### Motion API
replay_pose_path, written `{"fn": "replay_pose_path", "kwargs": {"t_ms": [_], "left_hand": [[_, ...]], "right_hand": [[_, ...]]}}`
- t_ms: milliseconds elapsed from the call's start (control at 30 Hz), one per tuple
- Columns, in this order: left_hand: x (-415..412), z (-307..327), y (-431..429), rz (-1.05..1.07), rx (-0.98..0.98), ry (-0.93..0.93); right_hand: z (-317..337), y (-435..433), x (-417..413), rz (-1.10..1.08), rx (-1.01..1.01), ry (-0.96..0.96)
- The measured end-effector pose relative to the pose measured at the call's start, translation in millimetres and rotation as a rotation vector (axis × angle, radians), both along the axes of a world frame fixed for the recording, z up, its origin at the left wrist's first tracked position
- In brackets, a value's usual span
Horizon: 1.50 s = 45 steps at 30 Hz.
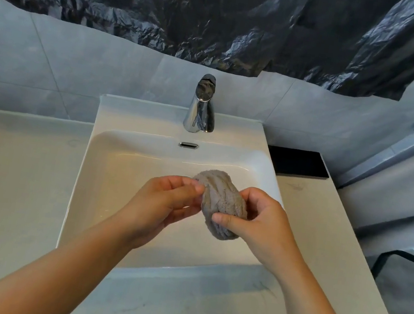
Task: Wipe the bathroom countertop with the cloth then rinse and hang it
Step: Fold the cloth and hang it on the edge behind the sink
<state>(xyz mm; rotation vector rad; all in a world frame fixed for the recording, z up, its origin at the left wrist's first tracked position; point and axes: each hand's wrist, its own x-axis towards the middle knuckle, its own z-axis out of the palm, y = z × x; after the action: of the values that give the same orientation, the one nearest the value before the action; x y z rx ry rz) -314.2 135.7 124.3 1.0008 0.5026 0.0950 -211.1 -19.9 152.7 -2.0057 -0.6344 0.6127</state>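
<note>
A grey fluffy cloth (221, 202), bunched and twisted into a lump, is held over the white sink basin (122, 170). My left hand (165, 204) pinches its upper left end with the fingertips. My right hand (262, 225) wraps its lower right side, thumb across the front. The chrome faucet (202, 104) stands behind the basin, and no water runs from it. The pale countertop (7, 179) extends on both sides of the basin.
Black plastic sheeting (223, 10) covers the wall above the grey tiles. A black rectangular object (298, 162) lies at the back right of the counter. The counter's right edge drops off beside a dark metal frame (401, 258) on the floor.
</note>
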Motion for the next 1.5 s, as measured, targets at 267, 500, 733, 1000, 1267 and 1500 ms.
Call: {"fn": "replay_pose_path", "kwargs": {"t_ms": [267, 500, 733, 1000, 1267, 1500], "left_hand": [[13.1, 7.5, -19.0, -0.034, 0.022, -0.053], [29.6, 7.3, -51.2, -0.030, 0.075, 0.010], [65.9, 9.2, -119.7, -0.191, -0.030, 0.020], [121.4, 11.7, -211.1, 0.225, 0.420, 0.017], [152.1, 16.2, -257.0, 0.181, 0.350, 0.114], [152.9, 14.2, -239.9, -0.155, 0.463, 0.269]], "right_hand": [[5.2, -12.8, 7.3, 0.072, 0.060, 0.113], [3.7, -53.9, 33.1, 0.000, 0.144, 0.098], [-3.3, -124.1, 77.8, -0.144, 0.255, 0.130], [4.1, -213.5, 130.2, -0.137, 0.335, 0.150], [-9.0, -249.1, 164.5, -0.135, 0.299, 0.154], [-9.1, -258.2, 181.4, -0.116, 0.325, -0.023]]}}
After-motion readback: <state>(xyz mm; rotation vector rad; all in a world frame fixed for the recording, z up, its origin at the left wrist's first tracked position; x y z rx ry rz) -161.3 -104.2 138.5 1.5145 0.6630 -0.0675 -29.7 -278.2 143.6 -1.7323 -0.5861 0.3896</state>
